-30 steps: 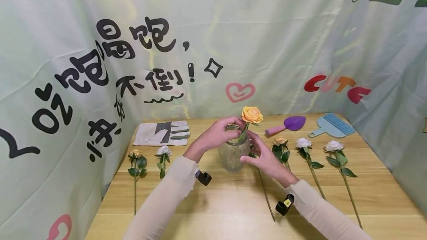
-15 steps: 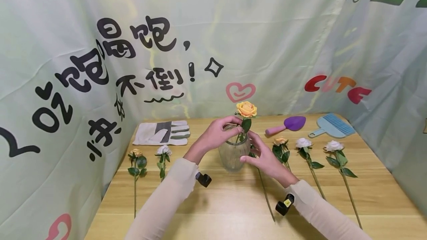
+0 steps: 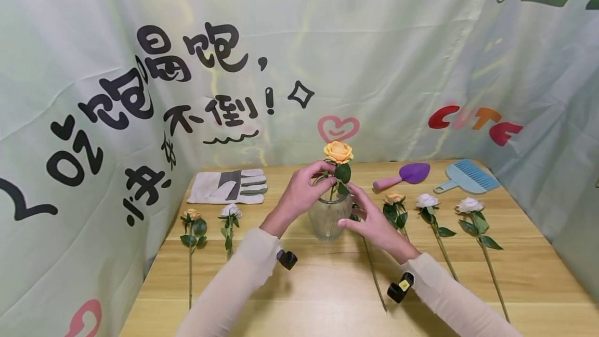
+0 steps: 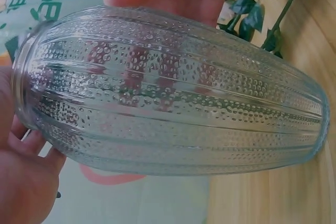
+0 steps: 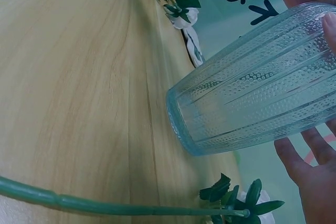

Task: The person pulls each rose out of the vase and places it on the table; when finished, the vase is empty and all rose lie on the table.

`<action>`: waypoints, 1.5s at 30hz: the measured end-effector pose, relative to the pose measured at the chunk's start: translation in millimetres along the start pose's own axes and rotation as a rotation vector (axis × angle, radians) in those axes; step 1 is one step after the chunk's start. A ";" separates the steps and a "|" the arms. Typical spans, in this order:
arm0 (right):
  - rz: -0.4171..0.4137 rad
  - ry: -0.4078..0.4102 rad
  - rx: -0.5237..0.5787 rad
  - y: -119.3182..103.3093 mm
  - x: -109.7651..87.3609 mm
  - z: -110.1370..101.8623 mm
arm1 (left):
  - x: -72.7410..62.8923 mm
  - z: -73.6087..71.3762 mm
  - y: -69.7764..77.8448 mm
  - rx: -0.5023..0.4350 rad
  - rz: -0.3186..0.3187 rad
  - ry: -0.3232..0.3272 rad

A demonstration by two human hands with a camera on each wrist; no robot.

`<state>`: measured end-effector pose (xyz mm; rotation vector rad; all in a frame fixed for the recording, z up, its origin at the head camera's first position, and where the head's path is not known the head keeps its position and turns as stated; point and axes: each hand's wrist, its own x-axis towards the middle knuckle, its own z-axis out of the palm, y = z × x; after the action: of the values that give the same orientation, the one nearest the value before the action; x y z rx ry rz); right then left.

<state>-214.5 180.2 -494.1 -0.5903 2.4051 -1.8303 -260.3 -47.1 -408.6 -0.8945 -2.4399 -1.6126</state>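
Note:
A ribbed clear glass vase [image 3: 325,222] stands upright on the wooden table in the head view. My right hand [image 3: 374,222] holds its side, the thumb on the front and the fingers partly hidden behind the glass. An orange-yellow rose [image 3: 338,153] stands nearly upright over the mouth, its stem going down inside. At the rim, my left hand [image 3: 303,189] pinches the rose's stem between thumb and fingers. In the left wrist view the vase [image 4: 173,98] fills the middle, with my left hand [image 4: 31,182] beside its neck. The right wrist view shows the vase's base [image 5: 181,124].
Left of the vase lie a yellow rose [image 3: 191,215] and a white rose [image 3: 231,211]. Further roses lie at right, including a white rose [image 3: 469,205]. Along the back are a work glove [image 3: 226,187], a purple trowel [image 3: 414,173] and a blue comb-edged scoop [image 3: 472,176].
The orange-yellow rose has swung left from a rightward lean to nearly upright, its bloom slightly higher. My left hand has shifted a little with it. My right hand stays on the vase.

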 end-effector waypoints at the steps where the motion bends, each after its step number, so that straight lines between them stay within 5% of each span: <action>1: -0.002 0.001 0.000 0.1 0.1 0.2 | -0.1 1.0 -0.5 0.000 0.007 0.014; 22: -0.041 -0.001 0.007 -1.9 0.4 1.2 | -0.4 5.1 -1.5 -0.006 0.120 0.181; 34: -0.056 -0.012 0.023 -3.3 0.4 0.9 | 1.0 3.5 -2.8 -0.026 0.125 0.200; 45: -0.048 0.003 -0.008 -1.7 0.4 0.6 | 2.0 2.9 -0.7 -0.031 0.134 0.310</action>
<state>-214.3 179.2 -492.6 -0.6515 2.4223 -1.8420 -261.6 -44.0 -409.6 -0.7308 -2.1072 -1.6090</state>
